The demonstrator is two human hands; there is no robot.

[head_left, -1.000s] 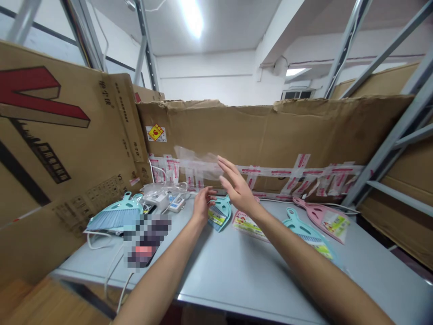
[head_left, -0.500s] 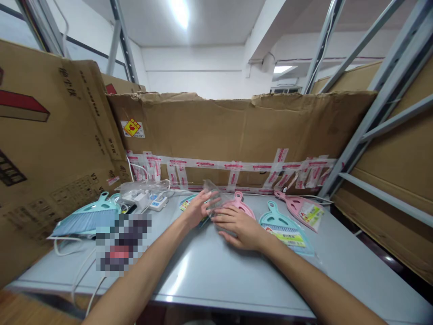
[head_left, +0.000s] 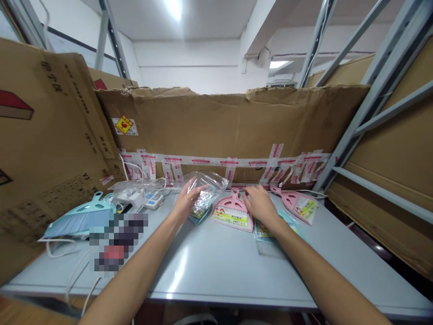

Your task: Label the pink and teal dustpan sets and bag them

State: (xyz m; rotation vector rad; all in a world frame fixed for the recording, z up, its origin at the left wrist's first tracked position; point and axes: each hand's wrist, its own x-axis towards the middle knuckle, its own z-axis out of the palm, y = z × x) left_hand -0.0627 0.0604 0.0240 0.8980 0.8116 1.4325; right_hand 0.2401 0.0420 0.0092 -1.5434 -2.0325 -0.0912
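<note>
My left hand point(head_left: 186, 201) is closed on a crinkled clear plastic bag point(head_left: 213, 192), fingers partly behind the film. Beneath the bag lies a packaged blue dustpan set point(head_left: 196, 219), mostly covered. My right hand point(head_left: 262, 205) reaches over another packaged turquoise dustpan set point(head_left: 265, 232), fingers loosely bent and apart; I see nothing held in them. Its handle is hidden under that hand. Just left of these fingertips, a pink dustpan and brush set point(head_left: 233, 212) with a yellow-green label lies flat, handle toward the back.
Another pink set point(head_left: 299, 205) lies at the right rear. On the left are an unwrapped turquoise dustpan with brush point(head_left: 83, 216), a white power strip point(head_left: 154, 201), cables and a pixelated item point(head_left: 118, 246). Cardboard point(head_left: 216, 131) walls the table's back; metal shelf posts point(head_left: 345, 135) stand right.
My right hand has moved right, off the pink set and over the turquoise one, uncovering the pink set's label. The clear bag in my left hand has shifted left and spread out.
</note>
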